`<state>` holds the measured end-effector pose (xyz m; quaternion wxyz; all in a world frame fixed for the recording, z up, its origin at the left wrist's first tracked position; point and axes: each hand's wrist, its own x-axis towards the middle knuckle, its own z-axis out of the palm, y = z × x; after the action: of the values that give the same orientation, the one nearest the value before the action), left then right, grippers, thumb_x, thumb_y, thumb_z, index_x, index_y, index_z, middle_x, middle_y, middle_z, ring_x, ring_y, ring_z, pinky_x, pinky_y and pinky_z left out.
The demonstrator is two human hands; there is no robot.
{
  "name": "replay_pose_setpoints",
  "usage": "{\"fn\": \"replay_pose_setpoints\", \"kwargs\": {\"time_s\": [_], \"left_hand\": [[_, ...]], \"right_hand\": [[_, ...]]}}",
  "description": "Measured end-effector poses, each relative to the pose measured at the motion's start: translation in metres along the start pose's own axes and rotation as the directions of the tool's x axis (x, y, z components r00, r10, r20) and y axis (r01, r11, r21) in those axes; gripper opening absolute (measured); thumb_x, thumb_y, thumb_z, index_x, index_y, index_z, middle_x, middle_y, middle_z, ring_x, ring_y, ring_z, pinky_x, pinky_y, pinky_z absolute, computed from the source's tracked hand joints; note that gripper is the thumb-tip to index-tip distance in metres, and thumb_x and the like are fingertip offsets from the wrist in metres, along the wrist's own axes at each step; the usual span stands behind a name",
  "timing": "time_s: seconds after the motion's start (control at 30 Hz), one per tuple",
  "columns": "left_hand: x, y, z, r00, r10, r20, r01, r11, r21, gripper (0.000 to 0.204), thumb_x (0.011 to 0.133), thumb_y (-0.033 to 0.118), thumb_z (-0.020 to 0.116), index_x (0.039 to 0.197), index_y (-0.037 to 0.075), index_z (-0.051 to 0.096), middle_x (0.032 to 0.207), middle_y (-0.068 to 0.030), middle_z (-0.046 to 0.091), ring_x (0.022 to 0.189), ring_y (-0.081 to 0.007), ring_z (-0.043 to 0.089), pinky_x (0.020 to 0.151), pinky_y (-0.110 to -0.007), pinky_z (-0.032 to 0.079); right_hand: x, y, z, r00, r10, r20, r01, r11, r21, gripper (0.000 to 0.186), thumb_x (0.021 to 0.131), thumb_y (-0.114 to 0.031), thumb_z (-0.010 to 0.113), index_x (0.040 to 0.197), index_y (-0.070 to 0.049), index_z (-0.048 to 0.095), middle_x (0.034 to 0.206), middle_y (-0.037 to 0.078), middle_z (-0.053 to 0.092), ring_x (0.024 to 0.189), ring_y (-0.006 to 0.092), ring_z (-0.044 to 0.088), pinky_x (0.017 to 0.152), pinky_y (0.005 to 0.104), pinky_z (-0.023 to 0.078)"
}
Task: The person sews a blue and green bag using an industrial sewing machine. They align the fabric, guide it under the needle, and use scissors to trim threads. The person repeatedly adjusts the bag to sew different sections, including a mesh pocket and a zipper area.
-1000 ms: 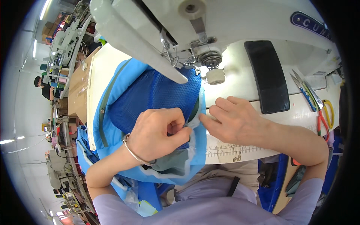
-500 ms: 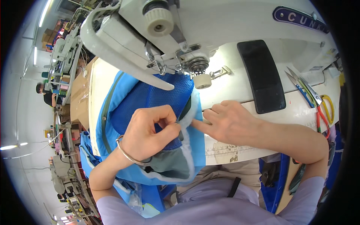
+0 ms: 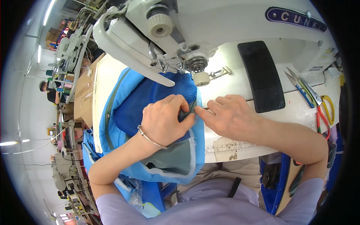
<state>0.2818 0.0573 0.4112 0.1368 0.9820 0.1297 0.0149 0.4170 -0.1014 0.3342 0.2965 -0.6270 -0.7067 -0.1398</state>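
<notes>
My left hand [image 3: 165, 120], a bracelet at its wrist, pinches the grey fabric edge of a light-blue item [image 3: 122, 84] with dark-blue mesh [image 3: 137, 108]. Grey lining [image 3: 168, 159] bordered by a white strip shows below that hand. My right hand [image 3: 228, 116] has its fingers bent, the index fingertip at the same edge beside the left fingers; its thumb is mostly hidden. Both hands are just below the needle area and white wheel [image 3: 201, 78] of a white sewing machine [image 3: 236, 20].
A black phone [image 3: 260, 77] lies right of the needle, with several scissors [image 3: 324, 108] beyond it. A ruler strip [image 3: 228, 148] runs along the table's front. Cardboard [image 3: 81, 105] is at the left; behind, a person in dark clothing [image 3: 51, 95] is among other machines.
Both hands have moved up along the fabric edge toward the needle, the left one also rightward. The grey edge between the fingers is now folded up.
</notes>
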Motion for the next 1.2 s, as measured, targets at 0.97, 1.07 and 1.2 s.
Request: {"fn": "replay_pose_setpoints", "kwargs": {"time_s": [0.97,1.07,1.2], "left_hand": [[0.006,-0.017,0.000,0.902,-0.125,0.413,0.359,0.748,-0.558,0.015,0.095,0.015,0.074,0.093,0.001,0.070,0.074,0.0027,0.065,0.064,-0.0012,0.055,0.055,-0.020,0.046],[0.005,-0.021,0.004,0.897,-0.125,0.424,0.364,0.752,-0.549,0.016,0.095,0.016,0.073,0.094,0.001,0.070,0.074,0.0030,0.064,0.064,-0.0010,0.054,0.054,-0.020,0.046],[-0.001,-0.022,0.008,0.915,-0.131,0.382,0.362,0.686,-0.631,0.016,0.096,0.016,0.073,0.094,0.001,0.069,0.077,0.0026,0.064,0.066,-0.0013,0.055,0.057,-0.020,0.046]], "right_hand": [[-0.002,-0.005,0.000,0.990,-0.142,0.018,0.142,0.989,-0.037,0.014,0.072,-0.015,0.069,0.083,-0.006,0.066,0.068,0.000,0.054,0.061,0.0129,0.060,0.051,0.0285,0.045],[-0.002,-0.001,0.002,0.984,-0.176,-0.003,0.176,0.984,-0.026,0.013,0.071,-0.015,0.070,0.081,-0.008,0.065,0.068,0.000,0.053,0.059,0.0133,0.057,0.052,0.0285,0.044],[0.002,0.008,0.001,0.989,-0.087,-0.118,0.095,0.993,0.065,0.014,0.071,-0.014,0.071,0.080,-0.008,0.063,0.074,0.000,0.052,0.065,0.0148,0.056,0.053,0.0290,0.044]]}}
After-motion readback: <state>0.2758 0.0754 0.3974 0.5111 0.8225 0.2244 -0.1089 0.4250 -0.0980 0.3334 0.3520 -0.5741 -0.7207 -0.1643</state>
